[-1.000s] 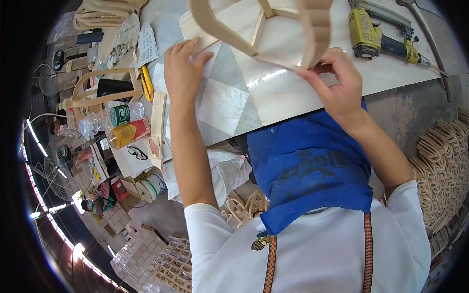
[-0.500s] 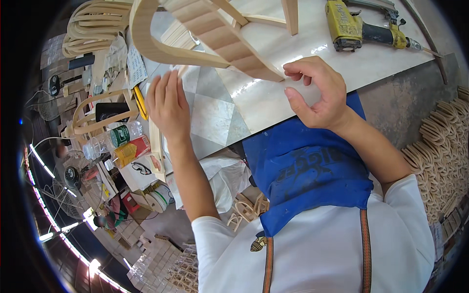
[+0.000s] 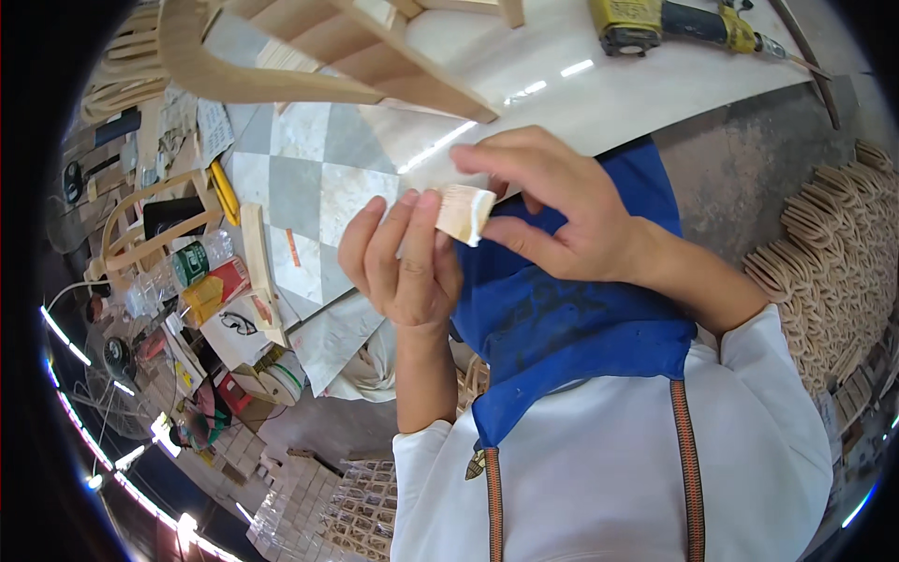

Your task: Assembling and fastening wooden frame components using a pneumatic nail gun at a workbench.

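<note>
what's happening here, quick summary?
A person in a blue apron stands at a workbench, holding a small wooden block between both hands: right hand pinching it, left hand with its fingers against its end. A curved wooden chair frame lies on the bench, with a yellow power drill beside it.

This is a workshop where people make things out of wood. Above the hands, a wooden chair frame (image 3: 318, 56) lies on a big workbench (image 3: 562, 103), and a yellow power drill (image 3: 674, 23) rests further up to the right. Far right of the hands, many curved wooden pieces (image 3: 833, 244) are stacked. To the left sit bottles (image 3: 178, 272), tools and more bent wood parts (image 3: 140, 225).
</note>
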`<action>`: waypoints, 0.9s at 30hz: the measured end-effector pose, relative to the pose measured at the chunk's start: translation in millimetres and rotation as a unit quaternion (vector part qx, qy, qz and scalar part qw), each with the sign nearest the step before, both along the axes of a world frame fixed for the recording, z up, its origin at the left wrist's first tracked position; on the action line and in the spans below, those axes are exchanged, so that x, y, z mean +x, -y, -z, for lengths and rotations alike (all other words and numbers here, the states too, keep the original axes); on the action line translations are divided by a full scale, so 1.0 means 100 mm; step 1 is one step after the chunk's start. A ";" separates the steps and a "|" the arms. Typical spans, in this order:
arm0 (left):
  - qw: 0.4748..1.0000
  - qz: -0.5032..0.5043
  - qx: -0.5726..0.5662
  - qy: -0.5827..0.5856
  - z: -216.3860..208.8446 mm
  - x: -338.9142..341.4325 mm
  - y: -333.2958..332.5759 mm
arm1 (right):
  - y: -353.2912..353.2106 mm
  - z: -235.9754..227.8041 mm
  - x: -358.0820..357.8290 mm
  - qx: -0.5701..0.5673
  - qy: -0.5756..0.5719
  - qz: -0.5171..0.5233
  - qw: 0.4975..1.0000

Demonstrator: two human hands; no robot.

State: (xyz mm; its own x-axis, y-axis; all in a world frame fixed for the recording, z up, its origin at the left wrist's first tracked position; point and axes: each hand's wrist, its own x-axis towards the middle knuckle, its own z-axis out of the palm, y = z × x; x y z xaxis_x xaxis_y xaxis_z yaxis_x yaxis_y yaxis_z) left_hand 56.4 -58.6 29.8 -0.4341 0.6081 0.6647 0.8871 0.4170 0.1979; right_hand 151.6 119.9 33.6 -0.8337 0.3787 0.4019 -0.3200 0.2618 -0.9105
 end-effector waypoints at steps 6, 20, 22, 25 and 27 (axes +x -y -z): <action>0.992 0.101 -0.010 0.079 0.07 0.07 -0.21 | -0.23 0.04 0.21 0.006 -0.005 -0.035 0.999; 0.957 0.122 -0.095 0.246 0.14 -0.54 -0.65 | -0.90 -0.06 -0.15 0.523 0.152 0.071 0.836; 0.951 0.123 -0.125 0.254 0.15 -0.57 -0.68 | -0.94 -0.04 -0.20 0.510 0.163 0.050 0.843; 0.957 0.136 -0.090 0.238 0.19 -0.60 -0.72 | -0.96 0.02 -0.25 0.473 0.068 0.053 0.877; 0.958 0.140 -0.083 0.235 0.21 -0.61 -0.73 | -0.98 0.07 -0.28 0.456 0.038 0.054 0.887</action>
